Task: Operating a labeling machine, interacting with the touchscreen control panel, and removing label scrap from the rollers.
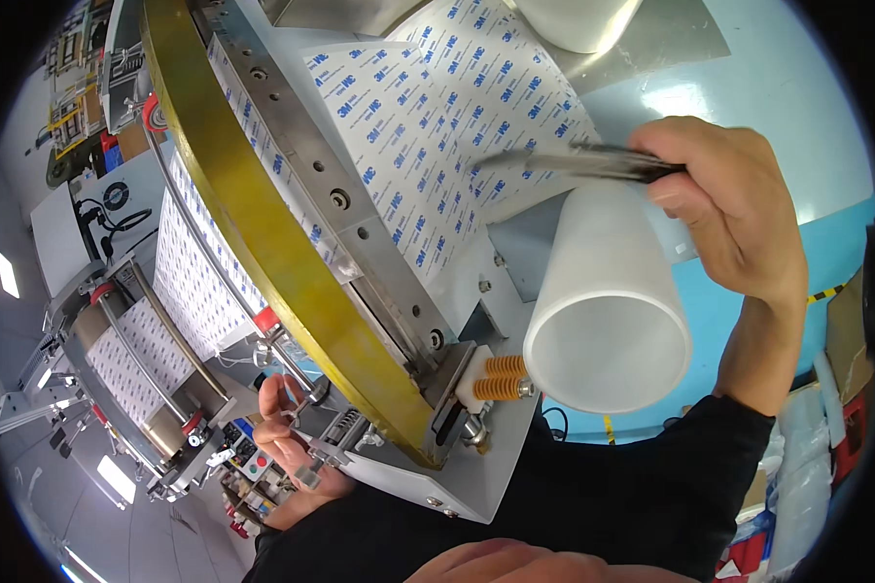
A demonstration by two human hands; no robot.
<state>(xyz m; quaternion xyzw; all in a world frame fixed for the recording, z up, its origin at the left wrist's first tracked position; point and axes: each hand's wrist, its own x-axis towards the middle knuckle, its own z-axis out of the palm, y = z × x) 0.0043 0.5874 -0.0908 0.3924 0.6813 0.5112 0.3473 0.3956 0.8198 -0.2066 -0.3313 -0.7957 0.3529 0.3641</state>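
Between the thumb and fingers of my right hand is a pair of metal tweezers, smeared by motion. Their tips point left, over a white sheet with blue printing. Just below them a wide white tube shows its open end. My left hand is at the machine's lower left corner, by a spring-loaded bracket. Its fingers are bent and partly hidden behind the metal parts, so I cannot make out whether they grip anything.
A curved-looking yellow bar runs beside a bolted steel rail. Orange springs stick out at the rail's near end. More printed web passes over rollers at the left. Another white roll is at the top, above a blue surface.
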